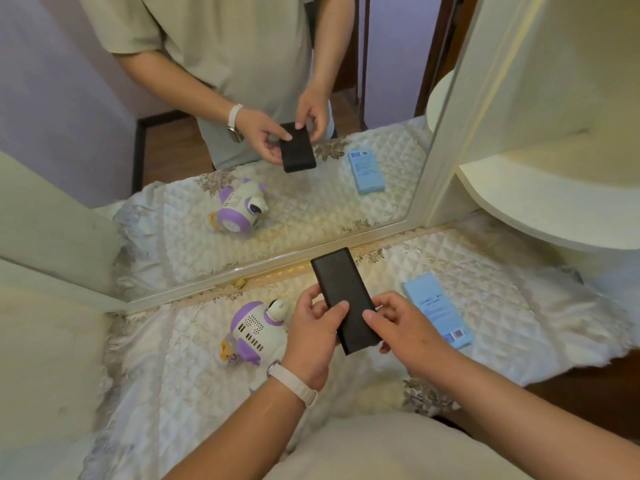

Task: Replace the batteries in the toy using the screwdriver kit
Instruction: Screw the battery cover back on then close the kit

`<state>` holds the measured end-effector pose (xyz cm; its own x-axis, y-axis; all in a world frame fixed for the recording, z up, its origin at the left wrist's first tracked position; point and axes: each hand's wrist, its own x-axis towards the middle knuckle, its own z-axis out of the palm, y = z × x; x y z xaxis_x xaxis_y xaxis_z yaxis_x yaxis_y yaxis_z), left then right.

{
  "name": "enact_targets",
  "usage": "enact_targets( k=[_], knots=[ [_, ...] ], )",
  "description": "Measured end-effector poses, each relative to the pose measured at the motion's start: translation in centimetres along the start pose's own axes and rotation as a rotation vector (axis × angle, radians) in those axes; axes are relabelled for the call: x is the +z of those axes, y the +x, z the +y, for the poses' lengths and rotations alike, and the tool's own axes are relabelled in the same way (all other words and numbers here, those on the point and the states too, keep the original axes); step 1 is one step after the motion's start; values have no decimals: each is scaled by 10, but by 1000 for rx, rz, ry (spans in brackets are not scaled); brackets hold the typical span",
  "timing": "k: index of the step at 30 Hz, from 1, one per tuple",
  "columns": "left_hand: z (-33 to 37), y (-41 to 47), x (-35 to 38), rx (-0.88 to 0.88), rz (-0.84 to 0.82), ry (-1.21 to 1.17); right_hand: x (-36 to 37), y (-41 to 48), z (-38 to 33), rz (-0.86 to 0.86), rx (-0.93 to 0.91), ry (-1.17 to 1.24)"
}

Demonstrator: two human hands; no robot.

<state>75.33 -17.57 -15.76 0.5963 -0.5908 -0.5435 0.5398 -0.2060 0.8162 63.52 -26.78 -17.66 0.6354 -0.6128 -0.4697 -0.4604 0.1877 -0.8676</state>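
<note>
I hold a flat black screwdriver kit case (341, 289) above the table with both hands. My left hand (311, 332) grips its left edge, thumb on the top face. My right hand (398, 327) grips its right edge near the lower end, thumb laid on top. The case is closed. The white and purple toy (254, 329) lies on its side on the quilted cloth, just left of my left hand. A light blue box (438, 310) lies flat on the cloth to the right of my right hand.
A large mirror (242, 133) stands at the back of the table and reflects the toy, the case, the box and me. A cream quilted cloth (180, 375) covers the table. Rounded cream shelves (554, 188) jut out at the right.
</note>
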Motion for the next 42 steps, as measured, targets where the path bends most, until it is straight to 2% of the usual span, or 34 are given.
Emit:
enact_targets(
  k=[6, 9, 12, 19, 24, 33, 42],
  knots=[
    [-13, 3, -2, -34, 49, 50, -59, 36, 73, 361, 71, -592],
    [-20, 2, -2, -45, 53, 73, -82, 42, 105, 369, 183, -736],
    [-27, 3, 0, -64, 45, 84, -90, 45, 121, 325, 236, -776],
    [-38, 8, 23, -107, 68, 140, -99, 54, 120, 233, 241, -753],
    [-48, 8, 54, -104, 162, 132, -108, 47, 119, 56, 148, -520],
    [-80, -16, 100, -60, 398, -7, -149, 48, 113, -211, 159, -100],
    [-87, -90, 76, 39, 577, -179, -116, 16, 53, -450, -27, -121]
  ],
)
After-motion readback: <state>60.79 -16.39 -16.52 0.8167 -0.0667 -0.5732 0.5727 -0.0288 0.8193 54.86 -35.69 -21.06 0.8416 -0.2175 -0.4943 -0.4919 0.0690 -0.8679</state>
